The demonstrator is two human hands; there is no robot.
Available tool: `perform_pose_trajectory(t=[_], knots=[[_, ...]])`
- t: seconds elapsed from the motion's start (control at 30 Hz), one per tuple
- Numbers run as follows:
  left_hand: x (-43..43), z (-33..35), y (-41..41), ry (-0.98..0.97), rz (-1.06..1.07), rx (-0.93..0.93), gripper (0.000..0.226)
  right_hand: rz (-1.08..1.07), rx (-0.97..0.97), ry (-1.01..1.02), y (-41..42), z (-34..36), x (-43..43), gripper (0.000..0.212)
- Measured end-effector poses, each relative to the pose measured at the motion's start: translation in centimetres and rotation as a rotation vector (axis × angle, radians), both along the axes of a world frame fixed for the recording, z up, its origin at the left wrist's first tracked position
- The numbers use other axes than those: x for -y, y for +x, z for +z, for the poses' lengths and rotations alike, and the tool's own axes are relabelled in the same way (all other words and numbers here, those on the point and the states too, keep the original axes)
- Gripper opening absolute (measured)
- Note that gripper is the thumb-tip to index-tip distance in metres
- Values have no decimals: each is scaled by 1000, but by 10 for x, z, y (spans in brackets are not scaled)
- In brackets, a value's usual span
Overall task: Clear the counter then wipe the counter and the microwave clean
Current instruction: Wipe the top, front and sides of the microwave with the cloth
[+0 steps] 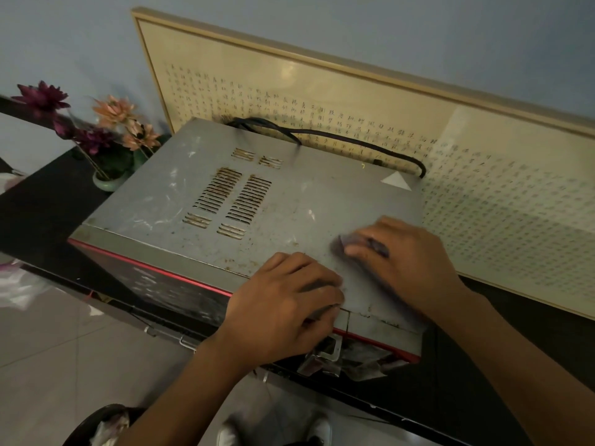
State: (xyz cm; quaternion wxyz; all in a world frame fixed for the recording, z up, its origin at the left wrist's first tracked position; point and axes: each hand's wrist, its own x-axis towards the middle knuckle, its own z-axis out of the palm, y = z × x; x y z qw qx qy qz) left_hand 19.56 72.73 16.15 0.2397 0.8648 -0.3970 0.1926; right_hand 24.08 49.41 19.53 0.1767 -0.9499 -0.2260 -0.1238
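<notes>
A grey microwave with red trim, rusty vents and a smeared, scratched top stands on a black counter. My right hand presses a purplish cloth flat against the right part of the microwave's top; only a blurred edge of the cloth shows beyond my fingers. My left hand rests on the microwave's front top edge, with the fingers curled over the rim.
A large framed sheet of calligraphy leans against the blue wall behind the microwave. A black power cord loops over its back. A vase of artificial flowers stands at the left. A bin sits on the tiled floor below.
</notes>
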Motion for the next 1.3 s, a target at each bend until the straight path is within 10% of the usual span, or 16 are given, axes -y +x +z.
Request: perform_pose_trajectory(t=[0.5,1.03,1.3], knots=[[-2,0,-2,-18,0,-54,14,-761,24,254,142,1,-2,36],[-11,1,-5,-350,63,-51,12,-53,-79,88,46,0,-65,27],[-54,7,-19,-351,147,-141,74,312,-299,113,-27,4,-123,41]])
